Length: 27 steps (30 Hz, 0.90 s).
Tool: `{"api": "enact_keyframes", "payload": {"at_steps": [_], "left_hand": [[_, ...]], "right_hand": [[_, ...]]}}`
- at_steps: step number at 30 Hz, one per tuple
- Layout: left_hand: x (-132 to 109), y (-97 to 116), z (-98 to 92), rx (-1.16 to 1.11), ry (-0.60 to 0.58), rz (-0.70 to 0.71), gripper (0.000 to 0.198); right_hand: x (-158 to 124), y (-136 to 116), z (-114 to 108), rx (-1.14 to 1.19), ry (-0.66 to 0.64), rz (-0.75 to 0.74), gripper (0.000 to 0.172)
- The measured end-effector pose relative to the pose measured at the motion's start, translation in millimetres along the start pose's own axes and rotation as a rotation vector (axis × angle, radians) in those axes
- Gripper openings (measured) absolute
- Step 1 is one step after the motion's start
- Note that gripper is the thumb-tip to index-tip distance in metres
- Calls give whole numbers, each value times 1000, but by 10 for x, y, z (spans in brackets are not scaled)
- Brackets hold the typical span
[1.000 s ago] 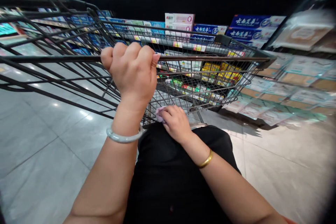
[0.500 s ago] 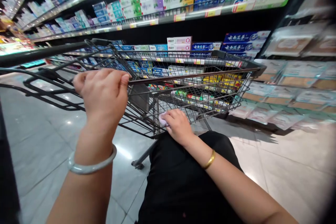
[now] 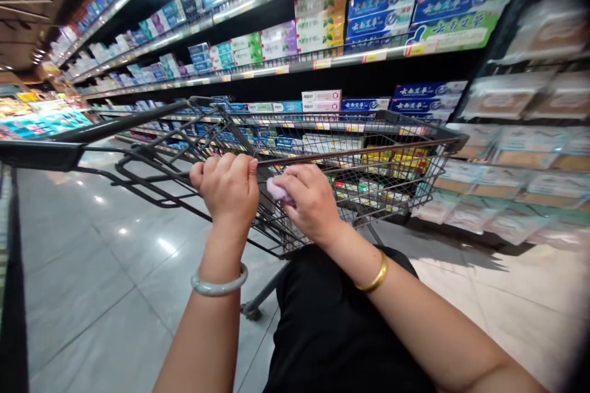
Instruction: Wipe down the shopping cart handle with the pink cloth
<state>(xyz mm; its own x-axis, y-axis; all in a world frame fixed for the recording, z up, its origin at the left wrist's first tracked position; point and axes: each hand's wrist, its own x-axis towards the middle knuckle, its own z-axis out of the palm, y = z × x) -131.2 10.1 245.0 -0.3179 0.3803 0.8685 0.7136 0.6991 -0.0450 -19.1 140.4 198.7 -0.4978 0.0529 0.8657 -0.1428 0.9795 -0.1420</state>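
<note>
A dark wire shopping cart (image 3: 369, 156) stands side-on in front of me, its handle (image 3: 41, 155) at the far left. The fingers of my left hand (image 3: 229, 187) are wrapped round the cart's top side rail. Just to the right, my right hand (image 3: 310, 201) is closed on a crumpled pale purple cloth (image 3: 279, 191), held against the wire side a little below that rail. Both hands are close together, with a small gap between them. The palm sides of both hands are hidden.
Shelves of boxed goods, with toothpaste-like boxes (image 3: 382, 15), run along behind the cart. Packaged goods (image 3: 530, 141) hang at the right. My black-clad knee (image 3: 341, 319) is against the cart's near side. Grey floor tiles (image 3: 92, 270) spread out at left.
My right hand has risen along the wire side with the cloth, toward the top rail. My left hand still grips the rail and now appears nearer the right hand. The view has tilted up.
</note>
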Motion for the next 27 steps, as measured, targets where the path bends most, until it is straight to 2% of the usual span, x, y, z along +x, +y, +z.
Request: {"api": "enact_keyframes", "payload": {"at_steps": [5, 10, 15, 19, 21, 24, 25, 27], "left_hand": [[10, 21, -23, -25, -20, -11, 39], [5, 35, -26, -26, 1, 7, 38], [13, -13, -33, -14, -13, 35, 31], [106, -130, -112, -154, -86, 65, 36], [150, -203, -181, -225, -89, 69, 36], [149, -304, -278, -139, -27, 88, 34], [129, -331, -296, -85, -12, 92, 33], [77, -369, -297, -4, -11, 105, 34]], "right_hand": [[339, -84, -141, -4, 56, -54, 24], [427, -180, -162, -80, 207, 193, 25], [532, -235, -119, -132, 33, -8, 20], [588, -208, -179, -133, 122, 163, 21], [612, -227, -190, -134, 83, 123, 22], [649, -209, -206, -135, -66, -5, 20], [656, -175, -218, -136, -89, 7, 19], [650, -85, -234, -136, -55, 94, 21]]}}
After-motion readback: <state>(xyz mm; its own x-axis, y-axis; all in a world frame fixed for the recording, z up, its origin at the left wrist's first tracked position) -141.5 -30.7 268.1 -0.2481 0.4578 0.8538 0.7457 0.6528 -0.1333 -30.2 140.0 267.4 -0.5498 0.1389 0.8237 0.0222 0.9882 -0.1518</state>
